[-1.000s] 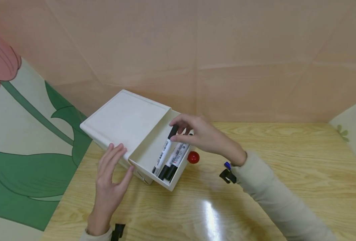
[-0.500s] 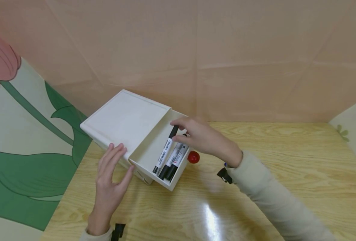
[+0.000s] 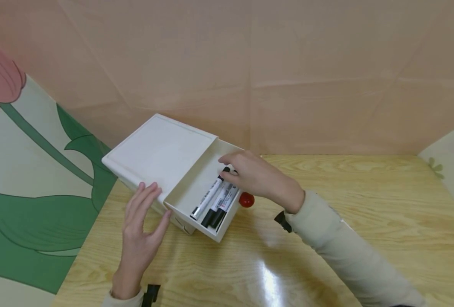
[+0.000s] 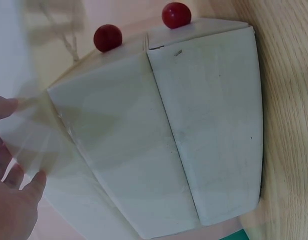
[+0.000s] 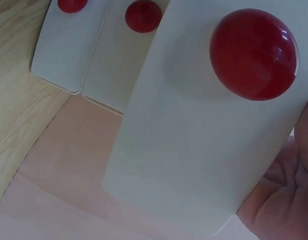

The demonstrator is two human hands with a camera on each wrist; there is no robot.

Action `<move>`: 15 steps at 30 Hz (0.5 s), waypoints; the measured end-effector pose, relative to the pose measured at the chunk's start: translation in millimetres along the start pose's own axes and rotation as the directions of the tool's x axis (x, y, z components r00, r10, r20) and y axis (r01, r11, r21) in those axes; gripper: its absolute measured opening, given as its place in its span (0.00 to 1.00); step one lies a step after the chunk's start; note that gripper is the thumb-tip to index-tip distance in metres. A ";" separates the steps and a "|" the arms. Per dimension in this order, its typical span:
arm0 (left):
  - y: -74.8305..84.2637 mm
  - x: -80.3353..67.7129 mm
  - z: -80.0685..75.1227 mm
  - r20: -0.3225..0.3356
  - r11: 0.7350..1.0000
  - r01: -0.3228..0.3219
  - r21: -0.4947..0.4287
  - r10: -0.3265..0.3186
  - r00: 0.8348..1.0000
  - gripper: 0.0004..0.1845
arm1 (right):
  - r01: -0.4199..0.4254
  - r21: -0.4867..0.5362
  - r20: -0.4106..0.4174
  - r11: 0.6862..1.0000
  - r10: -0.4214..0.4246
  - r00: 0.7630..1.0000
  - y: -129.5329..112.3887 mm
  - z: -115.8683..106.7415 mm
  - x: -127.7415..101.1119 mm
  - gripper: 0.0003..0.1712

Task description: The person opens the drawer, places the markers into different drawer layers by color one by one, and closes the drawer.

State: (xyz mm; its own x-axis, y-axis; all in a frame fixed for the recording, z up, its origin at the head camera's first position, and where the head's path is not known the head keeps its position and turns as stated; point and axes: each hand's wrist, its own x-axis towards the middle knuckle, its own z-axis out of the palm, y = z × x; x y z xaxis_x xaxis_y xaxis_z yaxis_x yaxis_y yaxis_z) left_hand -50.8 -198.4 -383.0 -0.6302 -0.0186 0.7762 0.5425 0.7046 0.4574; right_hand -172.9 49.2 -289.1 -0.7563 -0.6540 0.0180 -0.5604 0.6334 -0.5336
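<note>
A white drawer box stands on the wooden table with its top drawer pulled out. Three black-capped markers lie in the drawer. My right hand reaches over the drawer and pinches the black cap of the leftmost marker, whose body lies low in the drawer beside the other two markers. My left hand rests with straight fingers against the box's near side. In the right wrist view the drawer front and its red knob fill the frame.
The drawer's red knob points toward the table's middle. Two more red knobs show on the lower drawers in the left wrist view. A pink wall rises right behind the box; a flower mural covers the wall at the left.
My right hand has lowered the marker from a tilted pose down into the drawer beside the other two. The left hand and the box have not moved.
</note>
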 end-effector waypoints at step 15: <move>-3.6 0.7 2.6 -0.008 1.000 -0.002 0.005 0.002 1.000 0.29 | 0.172 0.049 -0.139 0.984 -0.164 0.977 11.1 8.2 -12.9 0.20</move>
State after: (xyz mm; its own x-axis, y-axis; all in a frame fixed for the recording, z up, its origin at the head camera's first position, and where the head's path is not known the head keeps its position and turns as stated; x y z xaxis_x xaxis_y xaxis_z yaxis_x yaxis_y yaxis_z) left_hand -54.6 -199.1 -385.2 -0.6246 -0.0225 0.7807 0.5410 0.7085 0.4532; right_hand -166.6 61.2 -302.1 -0.6939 -0.6849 0.2224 -0.6648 0.4908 -0.5632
